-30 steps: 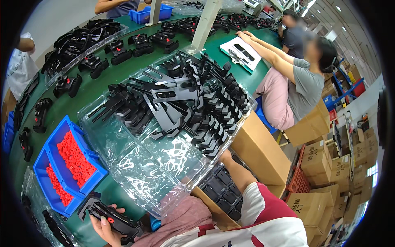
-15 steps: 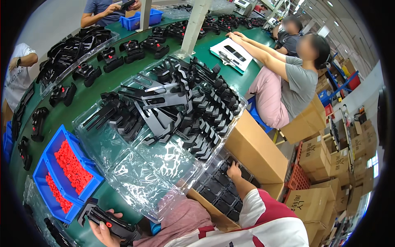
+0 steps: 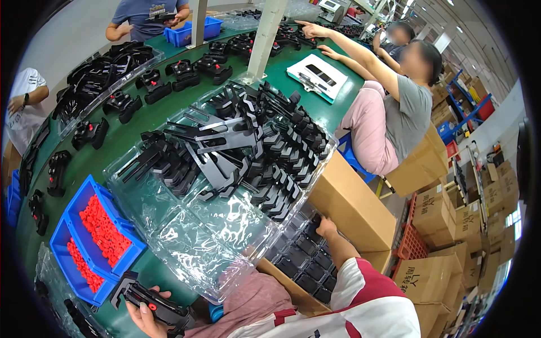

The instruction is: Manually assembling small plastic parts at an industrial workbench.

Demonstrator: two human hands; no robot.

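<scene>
My left hand (image 3: 144, 319) is closed around a black phone-holder-like clamp (image 3: 152, 303) with a small red button, held low at the near left. Beside it stands a blue two-part bin (image 3: 121, 271) with small red plastic pieces (image 3: 106, 230). My right hand (image 3: 327, 227) reaches into an open carton (image 3: 352, 205), its fingers closed on a black plastic part (image 3: 315, 224); the fingertips are partly hidden. Rows of similar black parts (image 3: 305, 263) lie in a clear tray inside that carton.
A clear plastic tray (image 3: 189, 225) heaped with black and grey brackets (image 3: 225, 138) covers the middle of the green table (image 3: 138, 127). Black clamps stand along the far side. A seated co-worker (image 3: 414, 110) is at the right, near a white board (image 3: 317, 78). Cartons (image 3: 431, 281) are stacked behind.
My right hand has shifted slightly up and right within the carton. The seated co-worker has stretched an arm toward the clamps. My left hand keeps its hold.
</scene>
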